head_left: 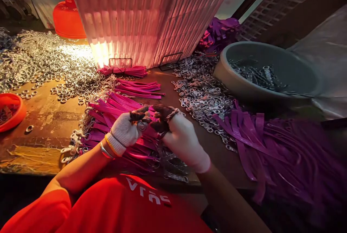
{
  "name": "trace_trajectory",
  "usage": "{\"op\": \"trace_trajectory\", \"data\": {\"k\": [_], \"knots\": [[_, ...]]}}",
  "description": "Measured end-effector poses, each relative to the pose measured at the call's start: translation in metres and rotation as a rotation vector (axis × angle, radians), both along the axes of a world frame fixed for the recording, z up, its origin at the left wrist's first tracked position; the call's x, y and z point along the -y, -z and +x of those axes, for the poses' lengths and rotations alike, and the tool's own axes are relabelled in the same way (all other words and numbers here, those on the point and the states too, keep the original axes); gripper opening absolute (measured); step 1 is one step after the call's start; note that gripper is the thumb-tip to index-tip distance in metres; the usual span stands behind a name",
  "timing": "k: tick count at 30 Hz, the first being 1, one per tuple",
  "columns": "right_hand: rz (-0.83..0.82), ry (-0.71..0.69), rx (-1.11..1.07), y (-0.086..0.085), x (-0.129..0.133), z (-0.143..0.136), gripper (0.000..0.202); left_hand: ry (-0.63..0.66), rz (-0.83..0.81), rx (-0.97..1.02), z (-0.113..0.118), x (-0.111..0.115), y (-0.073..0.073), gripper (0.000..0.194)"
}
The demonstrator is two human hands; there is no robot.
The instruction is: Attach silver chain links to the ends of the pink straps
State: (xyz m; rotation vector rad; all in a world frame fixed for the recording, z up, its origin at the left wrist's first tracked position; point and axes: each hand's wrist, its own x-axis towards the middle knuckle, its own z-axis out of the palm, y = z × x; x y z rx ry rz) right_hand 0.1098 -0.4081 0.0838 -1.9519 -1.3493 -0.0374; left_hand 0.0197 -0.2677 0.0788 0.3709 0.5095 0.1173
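Both hands wear white gloves with dark fingertips and meet above a layer of pink straps (pixel 108 112) with metal clasps at their left ends. My left hand (pixel 128 128) is closed in a pinch, with a small metal ring (pixel 142 125) between its fingers. Close on its right, my right hand (pixel 179 132) has its fingers curled together; a small metal piece shows near its knuckles, and what its fingertips grip is too dark to make out. Below my right hand lie several metal clasps (pixel 176 177) near the table edge.
Metal rings (pixel 78 74) are heaped at the left, near an orange bowl (pixel 20 112). A ribbed panel (pixel 130 20) stands behind. At the right are metal hooks (pixel 206 99), a grey basin (pixel 225 67) and purple straps (pixel 271 146).
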Motion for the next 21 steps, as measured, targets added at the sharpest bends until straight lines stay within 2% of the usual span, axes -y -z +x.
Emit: {"op": "trace_trajectory", "data": {"k": [2,5,8,10,13,15,17,19,21], "knots": [[-0.014,-0.034,0.004,-0.002,-0.007,-0.012,0.038,-0.008,0.081,0.018,-0.003,0.003,0.002,0.019],[-0.003,0.025,-0.075,-0.001,-0.012,-0.018,0.041,-0.057,0.208,0.054,-0.013,0.005,0.007,0.018],[0.045,0.078,-0.173,-0.001,-0.012,-0.02,0.04,-0.036,0.472,0.071,-0.024,0.005,0.013,0.035],[0.043,0.07,-0.198,-0.003,-0.009,-0.021,0.037,-0.016,0.597,0.067,-0.03,0.004,0.015,0.038],[-0.003,-0.011,-0.149,-0.005,-0.004,-0.015,0.044,0.026,0.589,0.042,-0.033,0.0,0.013,0.042],[-0.042,-0.107,-0.091,-0.005,-0.002,-0.008,0.053,0.109,0.559,0.041,-0.033,-0.002,0.01,0.048],[-0.086,-0.241,-0.05,-0.002,-0.001,-0.002,0.058,0.207,0.587,0.076,-0.031,-0.003,0.008,0.045],[-0.108,-0.336,-0.021,0.002,0.0,0.002,0.053,0.288,0.672,0.119,-0.028,-0.003,0.007,0.037],[-0.121,-0.309,0.032,0.006,0.003,0.004,0.042,0.283,0.776,0.109,-0.026,-0.001,0.007,0.035]]}}
